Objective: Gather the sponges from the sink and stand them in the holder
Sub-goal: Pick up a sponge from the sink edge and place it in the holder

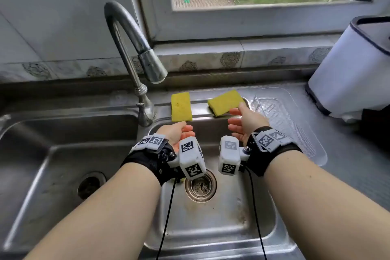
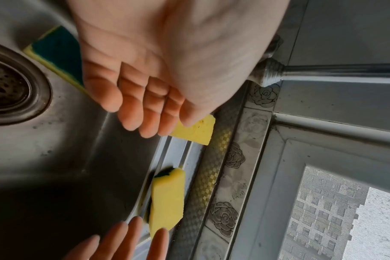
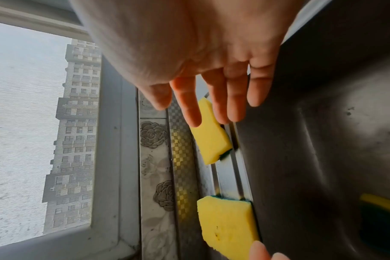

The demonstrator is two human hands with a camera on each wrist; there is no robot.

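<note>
Two yellow sponges lie on the steel ledge at the back of the sink, behind the right basin. The left sponge (image 1: 181, 107) lies flat, just right of the faucet (image 1: 135, 53) base. The right sponge (image 1: 225, 102) sits askew, one corner lifted, its dark green scrub side underneath. A third sponge (image 2: 56, 52), green side up, lies down in the basin beside the drain (image 1: 201, 184), mostly hidden under my left wrist in the head view.

My left hand (image 1: 179, 133) hovers over the basin just short of the left sponge, fingers relaxed and holding nothing. My right hand (image 1: 245, 121) reaches toward the right sponge, fingers spread and empty, fingertips close to its near edge but, as far as I can tell, not touching.

I judge the gathering is only beginning: no sponge is picked up. The clear plastic tray (image 1: 295, 124) on the counter to the right may be the holder; I cannot be sure. Next, each hand should close on its nearest sponge, thumb under the edge, then carry it right.
</note>
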